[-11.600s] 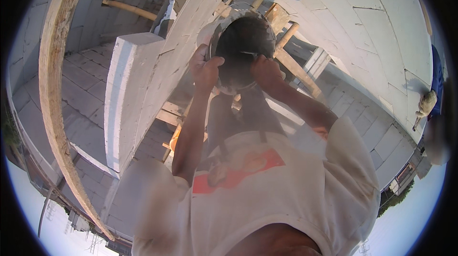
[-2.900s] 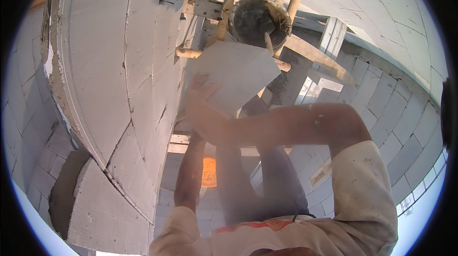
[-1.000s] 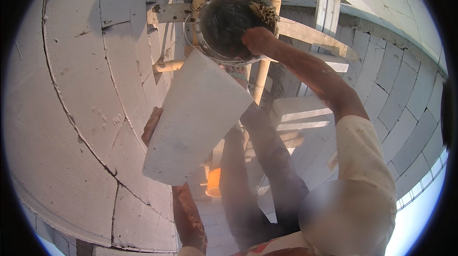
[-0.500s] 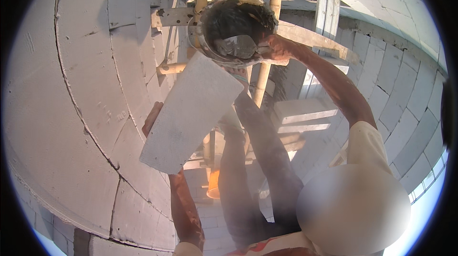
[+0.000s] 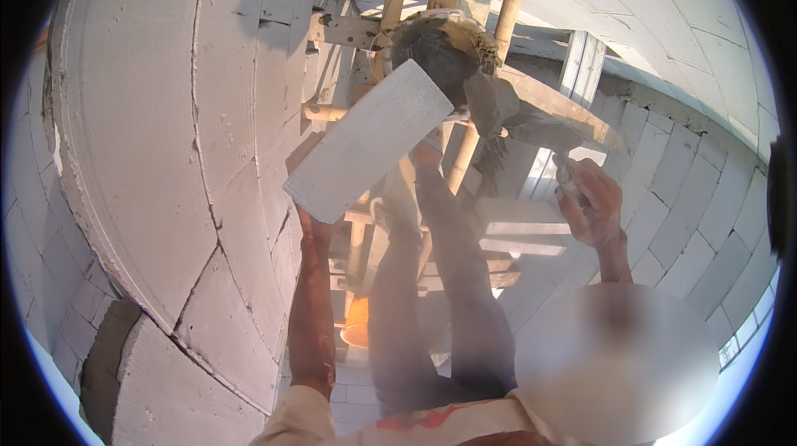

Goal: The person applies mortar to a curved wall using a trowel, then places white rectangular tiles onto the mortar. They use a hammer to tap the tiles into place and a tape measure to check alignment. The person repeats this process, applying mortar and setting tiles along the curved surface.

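A pale grey lightweight concrete block lies tilted across my left hand, whose fingers wrap its left edge; the rest of that hand is hidden beneath it. Out to the right, my right hand is closed round the handle of a trowel. A thick lump of wet grey mortar sits toward the trowel's far end, just right of the block's upper corner. Beyond the block stands a mortar-crusted bucket with dark grey mortar inside, its near rim partly covered by the block and the mortar lump.
A block wall with rough joints rises close on my left. Bamboo poles and a wooden plank form scaffolding around the bucket. An orange bucket is lower down, near my legs. Another block wall runs along the right.
My right hand has come away from the bucket, back and to the right, with mortar on the trowel. The block has turned in my left hand. The view has shifted, showing more of the left wall.
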`<state>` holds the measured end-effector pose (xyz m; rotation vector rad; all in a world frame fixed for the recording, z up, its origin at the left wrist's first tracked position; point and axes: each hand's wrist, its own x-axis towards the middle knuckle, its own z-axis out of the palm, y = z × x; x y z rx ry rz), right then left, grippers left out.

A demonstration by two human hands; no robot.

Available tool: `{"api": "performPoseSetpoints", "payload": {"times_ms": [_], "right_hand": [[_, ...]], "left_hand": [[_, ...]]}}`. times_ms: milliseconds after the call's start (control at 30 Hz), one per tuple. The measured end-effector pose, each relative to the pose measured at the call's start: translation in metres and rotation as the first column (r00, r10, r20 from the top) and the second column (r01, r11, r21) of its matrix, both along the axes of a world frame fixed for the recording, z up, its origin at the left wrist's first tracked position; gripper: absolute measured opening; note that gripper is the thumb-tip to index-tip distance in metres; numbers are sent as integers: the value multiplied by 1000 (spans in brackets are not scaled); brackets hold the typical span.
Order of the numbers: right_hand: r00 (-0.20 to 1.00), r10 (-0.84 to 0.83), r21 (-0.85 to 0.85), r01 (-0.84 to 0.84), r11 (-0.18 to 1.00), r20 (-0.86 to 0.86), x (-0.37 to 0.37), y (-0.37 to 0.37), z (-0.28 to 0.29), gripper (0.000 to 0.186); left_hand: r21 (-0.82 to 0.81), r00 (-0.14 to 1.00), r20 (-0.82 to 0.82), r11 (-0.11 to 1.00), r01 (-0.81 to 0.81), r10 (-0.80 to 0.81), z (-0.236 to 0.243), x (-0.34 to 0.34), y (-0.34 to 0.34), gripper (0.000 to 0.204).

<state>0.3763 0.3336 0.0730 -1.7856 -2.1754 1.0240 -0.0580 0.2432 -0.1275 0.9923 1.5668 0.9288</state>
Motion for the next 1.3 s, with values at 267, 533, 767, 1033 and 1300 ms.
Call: {"api": "performPoseSetpoints", "payload": {"times_ms": [267,533,767,1033,1300], "right_hand": [[889,205,424,-384,820,410,-110,20,33,48],[940,237,455,-327,828,244,-154,-46,-44,62],[948,247,-19,-248,968,202,-157,-78,-57,58],[902,255,23,-280,960,348,-103,-40,2,46],[907,128,338,-277,899,401,-90,13,-26,57]], "left_hand": [[-4,989,-119,996,85,-85,44,22,44,75],[-16,981,-187,998,-64,60,42,27,55,54],[-47,996,-75,997,-56,52,27,17,45,48],[-96,953,-275,990,104,-127,51,29,64,44],[-76,970,-221,994,81,-96,60,34,72,50]]}}
